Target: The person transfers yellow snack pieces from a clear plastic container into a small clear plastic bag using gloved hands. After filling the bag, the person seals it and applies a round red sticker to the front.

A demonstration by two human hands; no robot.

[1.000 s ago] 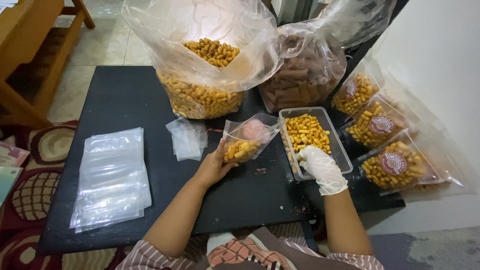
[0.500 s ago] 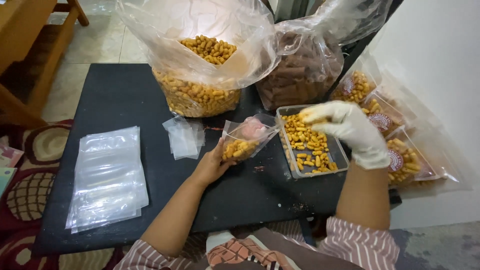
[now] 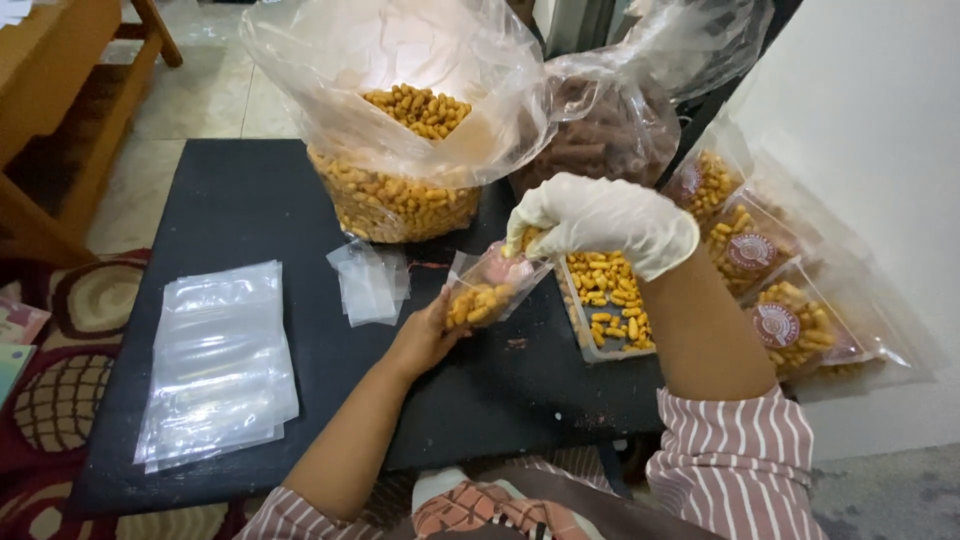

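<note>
Risen from the snack tray (image 3: 592, 345) at centre frame, the gloved right hand (image 3: 600, 222) clenches snacks over the small pouch (image 3: 487, 290) — left hand (image 3: 428, 335) grasping it tilted, mouth up.

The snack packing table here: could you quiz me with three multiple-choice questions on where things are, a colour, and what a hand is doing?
1. Where does the stack of empty clear bags lie on the black table?
A. left part
B. inside the tray
C. on the floor

2. What colour is the glove on the right hand?
A. blue
B. white
C. black

3. What is the left hand doing?
A. resting flat
B. holding a small pouch
C. gripping the tray

Answers:
1 A, the stack lies left of the left hand.
2 B, the glove is white.
3 B, it holds the small pouch, partly filled with yellow snacks, beside the tray.
</note>
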